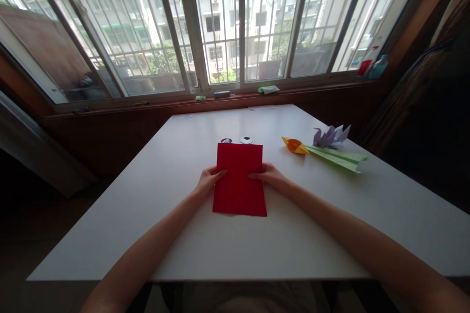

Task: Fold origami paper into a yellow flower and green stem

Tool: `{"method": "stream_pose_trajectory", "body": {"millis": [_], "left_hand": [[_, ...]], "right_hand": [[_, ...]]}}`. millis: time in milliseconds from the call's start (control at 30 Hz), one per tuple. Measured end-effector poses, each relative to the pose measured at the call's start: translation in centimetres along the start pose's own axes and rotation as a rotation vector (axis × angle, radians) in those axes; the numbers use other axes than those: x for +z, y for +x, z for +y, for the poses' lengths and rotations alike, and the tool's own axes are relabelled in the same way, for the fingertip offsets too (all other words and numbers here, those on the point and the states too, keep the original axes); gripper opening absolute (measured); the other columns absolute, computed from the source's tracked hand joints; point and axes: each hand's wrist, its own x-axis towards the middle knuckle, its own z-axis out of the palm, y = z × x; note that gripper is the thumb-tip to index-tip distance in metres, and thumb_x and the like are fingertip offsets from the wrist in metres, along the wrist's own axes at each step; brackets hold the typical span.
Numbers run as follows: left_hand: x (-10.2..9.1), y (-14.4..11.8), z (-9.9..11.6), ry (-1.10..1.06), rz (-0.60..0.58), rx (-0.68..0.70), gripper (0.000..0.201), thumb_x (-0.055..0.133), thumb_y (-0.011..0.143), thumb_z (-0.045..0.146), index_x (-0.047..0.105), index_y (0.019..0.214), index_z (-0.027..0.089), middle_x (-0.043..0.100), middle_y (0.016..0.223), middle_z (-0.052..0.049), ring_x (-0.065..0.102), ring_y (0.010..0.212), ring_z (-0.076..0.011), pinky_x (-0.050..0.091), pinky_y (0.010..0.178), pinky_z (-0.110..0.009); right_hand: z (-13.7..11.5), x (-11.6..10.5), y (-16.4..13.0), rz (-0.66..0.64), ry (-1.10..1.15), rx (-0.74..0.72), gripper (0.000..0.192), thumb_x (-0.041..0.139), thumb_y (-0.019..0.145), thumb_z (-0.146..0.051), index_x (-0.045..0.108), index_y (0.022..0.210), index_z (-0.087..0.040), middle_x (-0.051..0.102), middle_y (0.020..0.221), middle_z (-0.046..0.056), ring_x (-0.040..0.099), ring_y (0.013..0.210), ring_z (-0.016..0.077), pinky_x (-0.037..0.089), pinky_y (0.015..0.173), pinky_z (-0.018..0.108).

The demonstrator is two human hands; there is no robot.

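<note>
The red paper sheet point(240, 179) lies flat at the centre of the white table point(183, 234). The left hand point(209, 179) grips its left edge and the right hand point(269, 175) its right edge, the fingers of each closed on the sheet at mid-height. Just beyond the sheet's far edge lie two googly eyes point(246, 140); a folded paper flower point(325, 149) lies well apart to the right.

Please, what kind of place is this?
Probably a room in a flat, used for paper craft: a white table under a barred window facing apartment blocks, a red paper sheet held by both hands, and folded paper flowers.
</note>
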Motion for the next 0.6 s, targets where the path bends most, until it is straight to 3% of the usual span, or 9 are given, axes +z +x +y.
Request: {"method": "stream_pose_trajectory", "body": {"millis": [333, 500, 600], "left_hand": [[-0.4, 0.2, 0.0, 0.015, 0.092, 0.036, 0.038, 0.07, 0.06, 0.037, 0.061, 0.089, 0.014, 0.066, 0.093, -0.009, 0.063, 0.079, -0.0202, 0.05, 0.073, -0.034], [-0.8, 0.4, 0.2, 0.072, -0.021, -0.029, 0.046, 0.07, 0.061, 0.035, 0.057, 0.1, 0.015, 0.066, 0.095, -0.01, 0.063, 0.081, -0.0203, 0.05, 0.074, -0.033], [-1.2, 0.6, -0.1, 0.098, -0.026, -0.049, 0.047, 0.069, 0.062, 0.034, 0.055, 0.102, 0.014, 0.067, 0.09, -0.009, 0.063, 0.079, -0.0193, 0.05, 0.07, -0.031]], "right_hand": [[0.0, 0.0, 0.2, 0.097, -0.002, -0.028, 0.037, 0.068, 0.062, -0.029, 0.06, 0.096, -0.017, 0.067, 0.095, 0.007, 0.063, 0.084, 0.0233, 0.052, 0.071, 0.035], [0.5, -0.7, 0.5, 0.215, -0.015, -0.074, 0.036, 0.068, 0.062, -0.032, 0.06, 0.093, -0.018, 0.066, 0.095, 0.006, 0.063, 0.084, 0.0227, 0.052, 0.073, 0.036], [1.0, -1.3, 0.8, 0.281, -0.008, -0.097, 0.036, 0.068, 0.061, -0.033, 0.059, 0.092, -0.017, 0.067, 0.092, 0.006, 0.063, 0.083, 0.0218, 0.052, 0.074, 0.035]]}}
